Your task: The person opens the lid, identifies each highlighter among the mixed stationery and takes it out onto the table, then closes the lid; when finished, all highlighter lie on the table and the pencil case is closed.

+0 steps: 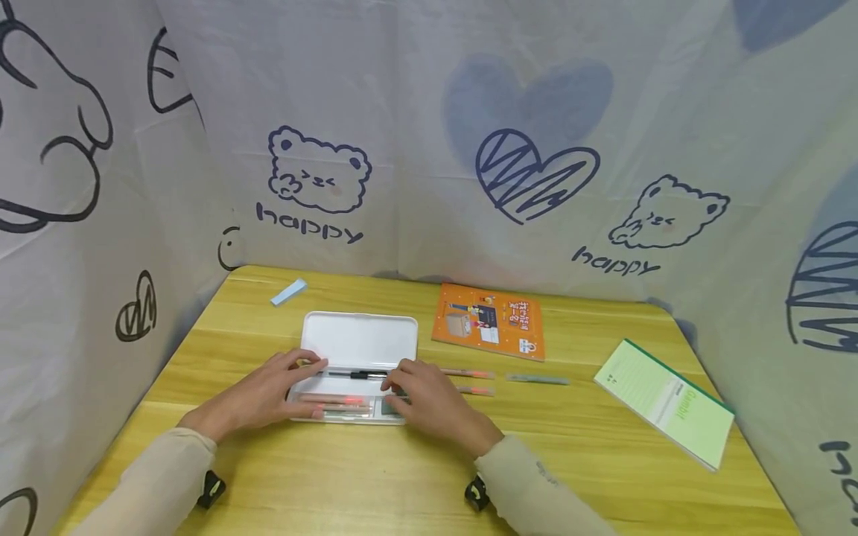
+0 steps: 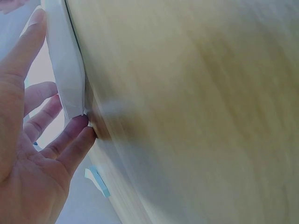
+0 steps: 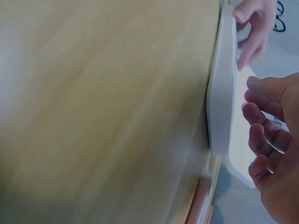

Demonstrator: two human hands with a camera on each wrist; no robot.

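L hand relaxed @ case L edge; R hand same, R end; tbl in front.

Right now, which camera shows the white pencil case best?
The head view, because it looks down into the open white pencil case and shows the black pen inside. The left wrist and right wrist views mostly show its outside, from the side.

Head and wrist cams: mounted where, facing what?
Head: on the head, facing forward and down at the open white case; left hand, right hand and sleeves show.
Left wrist: worn there, facing the case's side and tabletop; left hand shows.
Right wrist: worn there, facing case and tabletop; right hand near, left hand beyond.
Wrist views share case and tabletop.
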